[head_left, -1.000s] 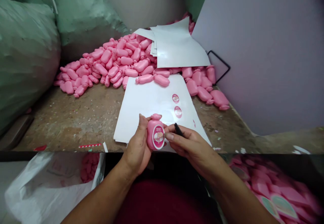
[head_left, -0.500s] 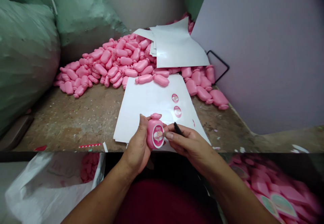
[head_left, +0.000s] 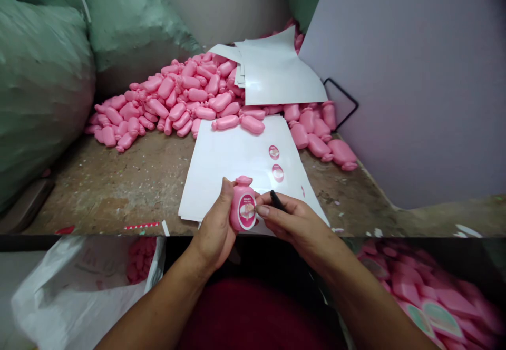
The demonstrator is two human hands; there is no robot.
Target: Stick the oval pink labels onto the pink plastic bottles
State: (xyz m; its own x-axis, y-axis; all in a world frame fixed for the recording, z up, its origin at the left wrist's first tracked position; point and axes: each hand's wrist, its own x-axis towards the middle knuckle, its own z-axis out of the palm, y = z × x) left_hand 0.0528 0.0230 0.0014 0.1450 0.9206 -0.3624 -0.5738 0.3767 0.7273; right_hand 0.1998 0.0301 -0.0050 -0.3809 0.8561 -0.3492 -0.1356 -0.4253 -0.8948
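Bottle (head_left: pixel 237 202) is just below frame center, cap end up, slight tilt, over the near edge of the sheets (head_left: pixel 225 165). Left hand (head_left: pixel 215 229) has it: thumb along its left side, fingers wrapped behind, clamped on the body. Oval label (head_left: pixel 247 212) on the bottle front, "BABY" at top, picture below; can't tell if it's fully stuck down.

Right hand (head_left: pixel 294 218) is just right of that. Thumb and forefinger are together at the label's right edge, clamped on a black tool (head_left: pixel 277 200) that sticks up between them. Working tip too small to make out; can't tell whether the fingertips touch the label.

Sheets lie mid-frame on the table (head_left: pixel 118 181). Two oval stickers, upper (head_left: pixel 274 152) and lower (head_left: pixel 278 173), sit on their right half. Two loose bottles (head_left: pixel 252 124) lie across the far edge.

Big pile (head_left: pixel 190 84) of pink bottles behind, upper center, running left; more spill down the right side of the sheets. Second stack (head_left: pixel 280 70) of white sheets lies on top of the pile.

Green sacks (head_left: pixel 43 91) fill upper left, pale purple board (head_left: pixel 415 86) upper right. White bag (head_left: pixel 83 292) with pink pieces inside at lower left; blurry pink heap (head_left: pixel 427 287) at lower right.
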